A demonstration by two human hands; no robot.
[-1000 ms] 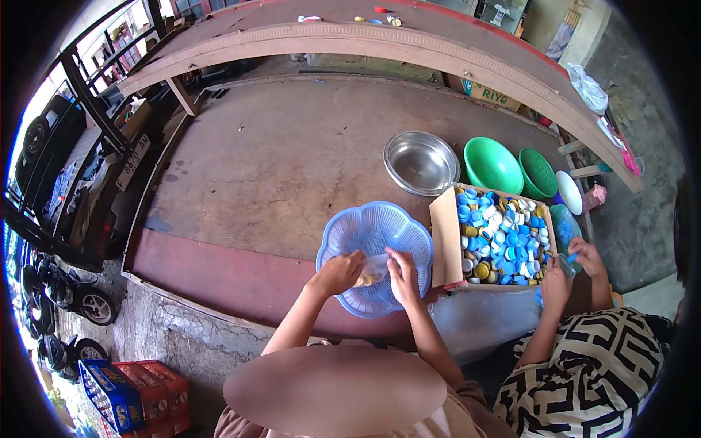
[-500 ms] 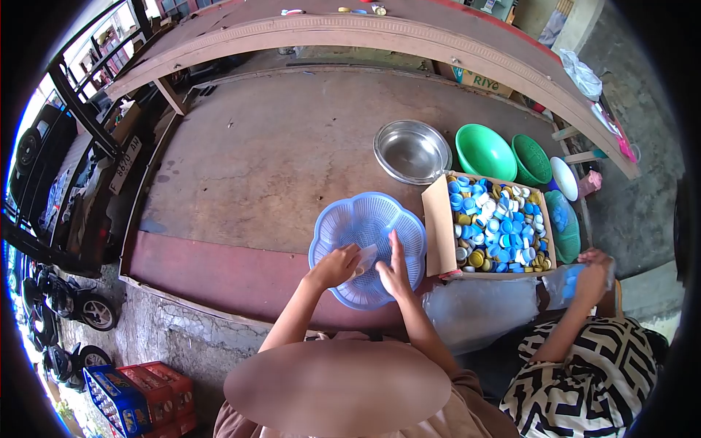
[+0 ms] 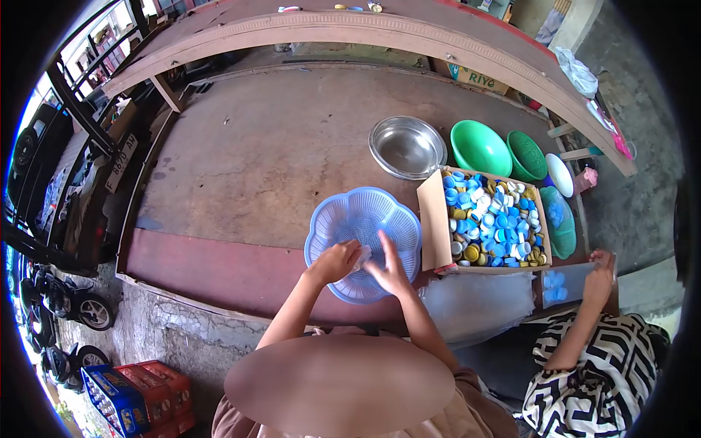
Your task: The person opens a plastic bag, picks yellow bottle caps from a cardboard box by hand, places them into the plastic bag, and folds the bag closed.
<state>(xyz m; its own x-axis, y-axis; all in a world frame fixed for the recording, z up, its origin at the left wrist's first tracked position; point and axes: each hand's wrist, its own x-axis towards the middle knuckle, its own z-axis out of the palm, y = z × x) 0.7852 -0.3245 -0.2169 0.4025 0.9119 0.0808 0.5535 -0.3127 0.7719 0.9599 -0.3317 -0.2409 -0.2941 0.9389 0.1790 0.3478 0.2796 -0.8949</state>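
My left hand (image 3: pixel 336 263) is closed on a crumpled piece of clear plastic, likely a small bag (image 3: pixel 362 258), above the blue flower-shaped plastic basket (image 3: pixel 326 217). Just to its right, my right hand (image 3: pixel 390 271) has its fingers spread, with the thumb close to the plastic; whether it touches is unclear. To the right of the basket stands an open cardboard box (image 3: pixel 436 226) full of blue, white and yellow bottle caps (image 3: pixel 499 223). A sheet of clear plastic (image 3: pixel 478 303) lies in front of the box.
Behind the box are a metal basin (image 3: pixel 409 148), a green bowl (image 3: pixel 482 150) and a green basket (image 3: pixel 527 155). At the right, a co-worker's hand (image 3: pixel 599 281) holds a clear bag (image 3: pixel 559 285) with blue caps. A raised wooden shelf (image 3: pixel 314 31) crosses the far side.
The plastic in my left hand looks more bunched up. My right hand's fingers have tilted left. The co-worker's hand has moved slightly right, and their bag now lies flatter.
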